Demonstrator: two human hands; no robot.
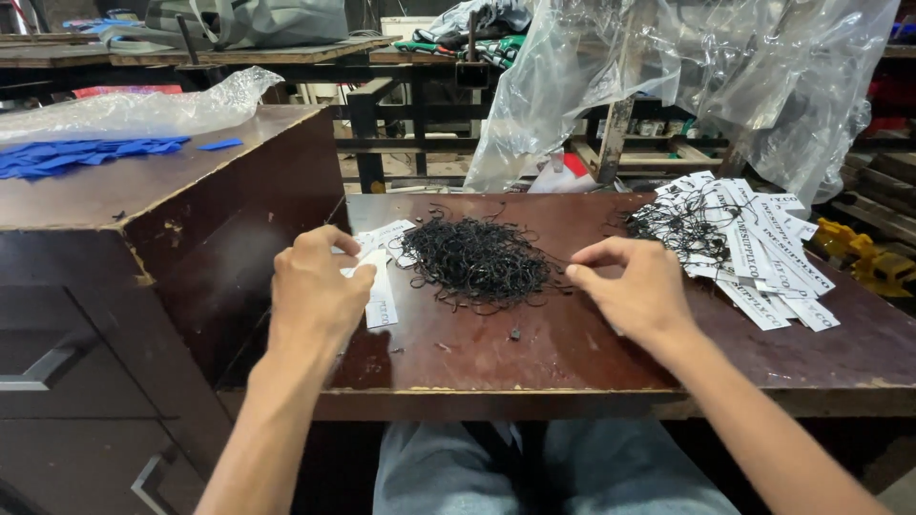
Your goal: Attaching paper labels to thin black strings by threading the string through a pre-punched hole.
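strings mid-table, tags right

a small workshop, packing or garment work by the look: worn brown worktable, heap of black string loops, stack of white paper tags, clear plastic sheeting, blue fabric scraps.

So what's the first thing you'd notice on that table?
A tangled heap of black string loops in the middle of the brown table, between the left hand and the right hand. At the far right lies a pile of white paper tags, already strung.
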